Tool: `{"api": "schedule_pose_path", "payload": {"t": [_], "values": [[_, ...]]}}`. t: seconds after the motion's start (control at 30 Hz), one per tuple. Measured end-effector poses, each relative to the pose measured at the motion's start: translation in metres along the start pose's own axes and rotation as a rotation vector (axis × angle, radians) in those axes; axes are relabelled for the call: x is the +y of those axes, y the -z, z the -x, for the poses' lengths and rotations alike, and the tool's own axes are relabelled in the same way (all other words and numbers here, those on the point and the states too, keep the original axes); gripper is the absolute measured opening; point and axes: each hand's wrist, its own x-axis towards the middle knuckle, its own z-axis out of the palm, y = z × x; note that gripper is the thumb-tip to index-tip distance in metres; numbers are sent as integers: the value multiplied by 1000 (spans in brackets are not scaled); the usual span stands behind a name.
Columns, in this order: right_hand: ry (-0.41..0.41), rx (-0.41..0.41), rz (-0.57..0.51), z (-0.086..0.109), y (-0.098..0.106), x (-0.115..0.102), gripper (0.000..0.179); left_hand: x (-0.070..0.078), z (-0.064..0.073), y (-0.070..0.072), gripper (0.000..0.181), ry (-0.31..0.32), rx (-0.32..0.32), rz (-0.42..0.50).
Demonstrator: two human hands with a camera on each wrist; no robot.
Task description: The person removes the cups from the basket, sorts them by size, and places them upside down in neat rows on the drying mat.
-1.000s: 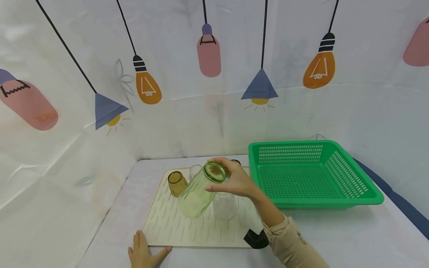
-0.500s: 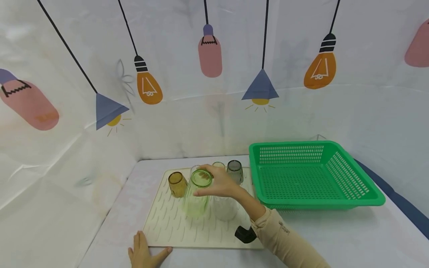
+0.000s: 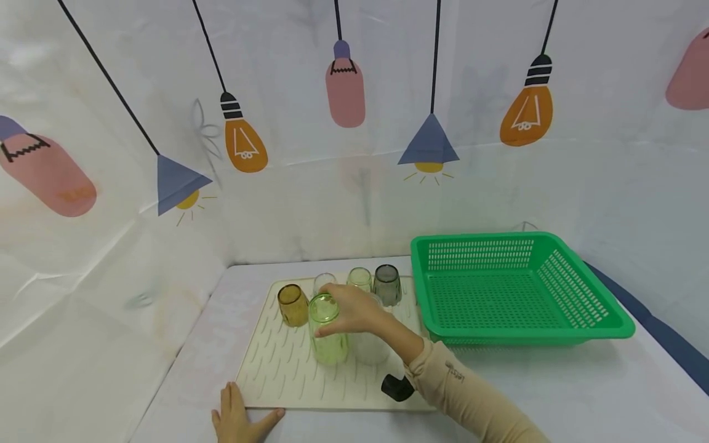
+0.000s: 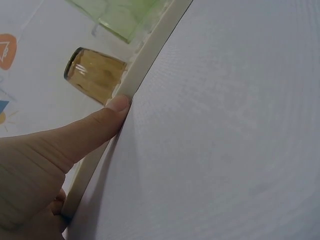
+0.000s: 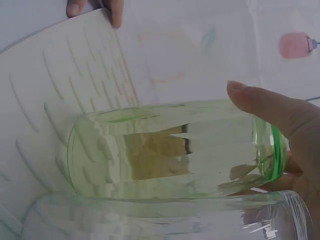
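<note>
My right hand (image 3: 354,312) holds a tall pale-green glass (image 3: 330,344) by its thick upper end, thumb on one side and fingers on the other. The glass stands upright, mouth down, on a cream ridged drying mat (image 3: 277,369). In the right wrist view, the green glass (image 5: 160,155) lies close beside a clear glass (image 5: 165,220); whether they touch I cannot tell. At the mat's front left corner rests my left hand (image 3: 240,418), fingers spread. Its thumb (image 4: 95,127) presses the mat's edge in the left wrist view. An amber glass (image 3: 293,305) stands left of the green one.
Behind my right hand stand a small clear glass (image 3: 324,282), a small pale-green glass (image 3: 360,279) and a grey glass (image 3: 387,286). A green plastic basket (image 3: 520,335) sits right of the mat. A patterned sheet (image 3: 354,197) hangs at the back.
My right hand has moved down and left, bringing the tall green glass from a tilt to upright on the mat. The left hand has stayed put.
</note>
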Motion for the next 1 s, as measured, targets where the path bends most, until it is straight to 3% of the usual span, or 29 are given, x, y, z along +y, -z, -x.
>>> {"api": "schedule_pose_path", "payload": {"t": [0.17,0.27,0.47,0.87,1.0], "values": [[-15,-25,162,-1,-2,-5,80,0,-1,0,149,-1,6,2],[-23,-36,188,-1,-3,-6,80,0,-2,0,150,5,7,10],[-8,-49,161,0,-3,-3,77,-1,0,0,150,29,-9,28],[15,-56,141,2,0,-2,74,-1,-1,1,147,-4,-19,37],[46,-21,61,1,2,0,71,-2,-1,1,149,-1,-14,41]]}}
